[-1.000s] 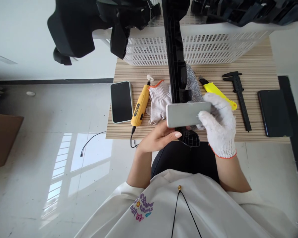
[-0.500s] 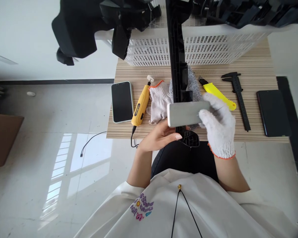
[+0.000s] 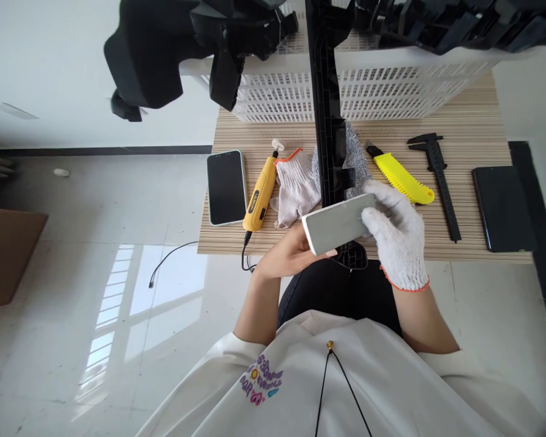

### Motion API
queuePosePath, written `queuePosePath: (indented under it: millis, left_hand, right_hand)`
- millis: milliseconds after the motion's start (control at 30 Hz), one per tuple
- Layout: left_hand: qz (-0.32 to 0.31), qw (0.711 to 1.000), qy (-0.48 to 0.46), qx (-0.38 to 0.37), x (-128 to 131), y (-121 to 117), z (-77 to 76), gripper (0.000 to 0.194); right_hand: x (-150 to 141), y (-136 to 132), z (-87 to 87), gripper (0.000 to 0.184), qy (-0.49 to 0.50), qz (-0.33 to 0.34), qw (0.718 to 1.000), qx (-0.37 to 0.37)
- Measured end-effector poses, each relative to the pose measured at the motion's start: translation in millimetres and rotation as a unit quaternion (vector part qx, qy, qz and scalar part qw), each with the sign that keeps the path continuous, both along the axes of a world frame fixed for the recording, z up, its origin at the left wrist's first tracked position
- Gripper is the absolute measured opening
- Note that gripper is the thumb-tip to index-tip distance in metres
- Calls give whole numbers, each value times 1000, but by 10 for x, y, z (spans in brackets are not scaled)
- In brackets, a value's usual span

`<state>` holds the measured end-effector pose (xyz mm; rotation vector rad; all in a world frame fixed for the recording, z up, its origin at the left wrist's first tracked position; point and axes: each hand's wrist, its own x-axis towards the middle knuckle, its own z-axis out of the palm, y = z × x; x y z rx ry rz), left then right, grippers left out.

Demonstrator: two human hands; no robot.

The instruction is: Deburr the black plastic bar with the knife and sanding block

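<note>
The grey block [image 3: 337, 224] has tipped, left end lower now, over the black strip's [image 3: 328, 121] near end! The gloved right hand [image 3: 395, 237] pinches it right of the strip, a sensible hold; it looks stiff, light, maybe slippery through cotton. From the strip's left, the bare left hand [image 3: 286, 252] grips that near end, fingers mostly hidden.

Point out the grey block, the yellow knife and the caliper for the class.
Grey block [image 3: 337, 225]: head view, middle of its flat face.
Yellow knife [image 3: 403, 178]: head view, middle of its handle.
Caliper [image 3: 444, 195]: head view, its long dark bar.
</note>
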<state>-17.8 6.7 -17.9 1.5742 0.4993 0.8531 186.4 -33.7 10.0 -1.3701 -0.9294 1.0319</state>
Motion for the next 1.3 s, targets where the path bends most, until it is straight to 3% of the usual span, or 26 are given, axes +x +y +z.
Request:
queuePosePath:
  millis: [67,200,333,500,667,800,933,967,1100,1233,1300]
  left_hand:
    - [-6,1000,-5,3,-4,1,-15,31]
    - [19,999,15,21,-16,-2,-35,39]
    - [-17,1000,-7,-16,-3,0,-21,36]
    - [7,1000,11,16,1,2,-6,41]
    - [-9,1000,-6,-2,-26,-10,-62,40]
    - [38,998,37,17,-62,-17,-88,44]
    - [-41,998,13,-34,-53,-12,-73,41]
    - [-41,999,3,-30,-52,-11,-77,41]
    - [27,999,5,36,-59,-12,-105,48]
    - [-5,999,-2,35,-36,2,-65,39]
    - [0,999,-2,51,-23,10,-39,39]
  right_hand:
    - [6,-6,3,36,-2,-21,1000,9]
    - [13,-16,27,37,-6,55,998,-28]
    - [8,1,31,28,-14,-30,999,19]
    - [65,5,19,31,-37,41,998,8]
    - [12,-9,52,30,-88,-30,994,57]
    - [-123,-31,50,36,-95,27,994,51]
    - [-116,-25,4,31,-80,-78,989,96]
    - [-100,-24,-3,31,-88,-77,988,98]
    - [-59,-19,-11,35,-115,44,990,64]
    - [-69,21,-21,28,-93,-56,988,111]
    - [-78,38,-21,25,-79,-37,991,100]
